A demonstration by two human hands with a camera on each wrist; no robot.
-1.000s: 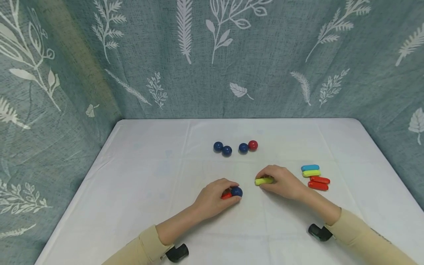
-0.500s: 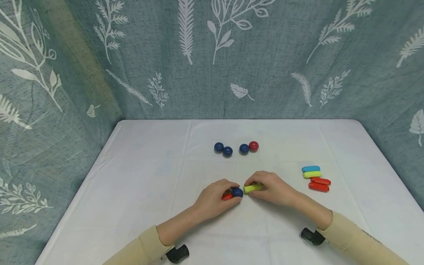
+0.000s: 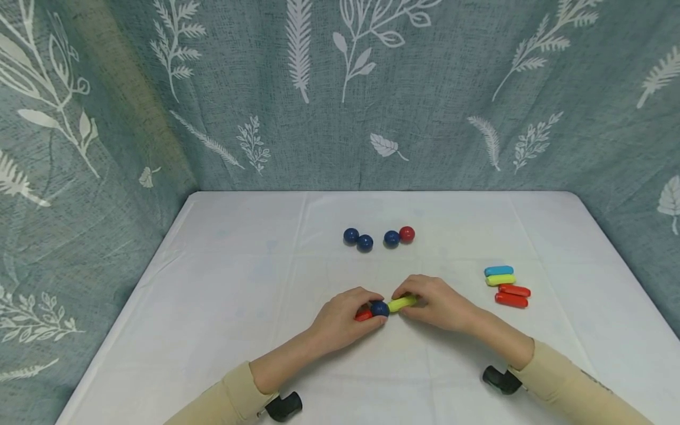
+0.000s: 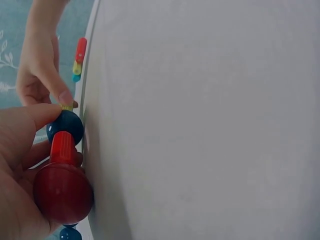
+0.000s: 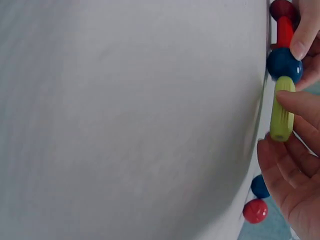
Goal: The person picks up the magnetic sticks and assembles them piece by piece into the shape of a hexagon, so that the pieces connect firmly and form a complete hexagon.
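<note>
Near the table's middle, my left hand (image 3: 342, 319) grips a joined piece: a blue ball (image 3: 379, 309), a red rod (image 4: 63, 147) and a dark red ball (image 4: 63, 193) in one line. Its thumb and fingers lie around the blue ball in the left wrist view. My right hand (image 3: 443, 304) pinches a yellow-green ribbed rod (image 5: 282, 112) between thumb and fingers. One end of this rod meets the blue ball, on the side opposite the red rod. In the head view, the left hand hides the dark red ball.
Farther back on the white table (image 3: 255, 236) lie blue balls (image 3: 365, 243) and a red ball (image 3: 406, 234). To the right sit a blue rod (image 3: 499, 270), a yellow-green rod (image 3: 500, 280) and two red rods (image 3: 512, 300). A patterned curtain (image 3: 340, 147) hangs behind.
My right hand has moved left with the yellow-green rod, and the rod's end has come up against the blue ball. My left hand stays in place with its piece.
</note>
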